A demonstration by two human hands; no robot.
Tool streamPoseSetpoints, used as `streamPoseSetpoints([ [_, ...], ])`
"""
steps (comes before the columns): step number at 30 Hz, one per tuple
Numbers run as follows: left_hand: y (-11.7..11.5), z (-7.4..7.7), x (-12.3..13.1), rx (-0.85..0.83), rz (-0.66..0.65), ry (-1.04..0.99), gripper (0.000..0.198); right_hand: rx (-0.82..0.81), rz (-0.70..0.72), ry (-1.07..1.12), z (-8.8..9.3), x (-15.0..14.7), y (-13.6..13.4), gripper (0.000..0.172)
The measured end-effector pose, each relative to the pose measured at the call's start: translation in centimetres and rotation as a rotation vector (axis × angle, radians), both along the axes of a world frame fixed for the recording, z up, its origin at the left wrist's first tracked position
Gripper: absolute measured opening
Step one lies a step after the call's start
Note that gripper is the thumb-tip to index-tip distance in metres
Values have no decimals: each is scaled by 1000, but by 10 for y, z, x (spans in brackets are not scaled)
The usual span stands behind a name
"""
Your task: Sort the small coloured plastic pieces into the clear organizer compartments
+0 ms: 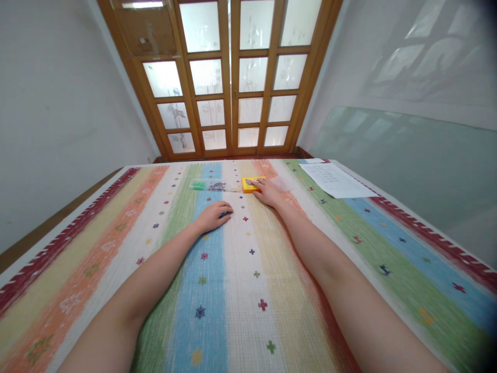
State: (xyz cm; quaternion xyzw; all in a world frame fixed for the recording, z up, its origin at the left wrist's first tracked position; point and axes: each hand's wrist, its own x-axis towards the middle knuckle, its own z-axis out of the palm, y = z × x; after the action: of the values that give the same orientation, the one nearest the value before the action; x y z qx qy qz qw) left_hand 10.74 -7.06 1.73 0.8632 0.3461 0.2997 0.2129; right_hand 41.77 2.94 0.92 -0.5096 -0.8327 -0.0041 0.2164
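Note:
My right hand (267, 191) is at the right end of a small yellow box (247, 188) with dark print on top. Its fingers lie over the box and the thumb is at the near side. Nearer to me and to the left, my left hand (213, 215) rests low over the blue stripe of the cloth, fingers curled. Something small and dark blue (224, 214) shows between those fingers; its kind is hidden. Left of the box lies a long clear plastic pack (212, 185) with green at one end and dark print.
A striped tablecloth (248, 280) covers the table. Printed white paper (334, 180) lies at the far right, and a clear plastic piece (282, 183) sits just beyond my right hand. Wooden glazed doors (231, 93) stand behind the table; a glass panel (407, 160) leans along the right wall.

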Motion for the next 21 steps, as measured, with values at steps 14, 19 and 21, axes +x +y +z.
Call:
streamPoseSetpoints([
  [14, -1, 5, -5, 96, 82, 117, 23, 131, -221, 4, 23, -11, -19, 35],
  [19, 2, 5, -7, 28, 103, -11, 21, 250, -286, 19, 34, -5, -24, 37],
  [21, 3, 3, -7, 23, 117, -38, 20, 284, -261, 15, 37, -5, -25, 41],
])
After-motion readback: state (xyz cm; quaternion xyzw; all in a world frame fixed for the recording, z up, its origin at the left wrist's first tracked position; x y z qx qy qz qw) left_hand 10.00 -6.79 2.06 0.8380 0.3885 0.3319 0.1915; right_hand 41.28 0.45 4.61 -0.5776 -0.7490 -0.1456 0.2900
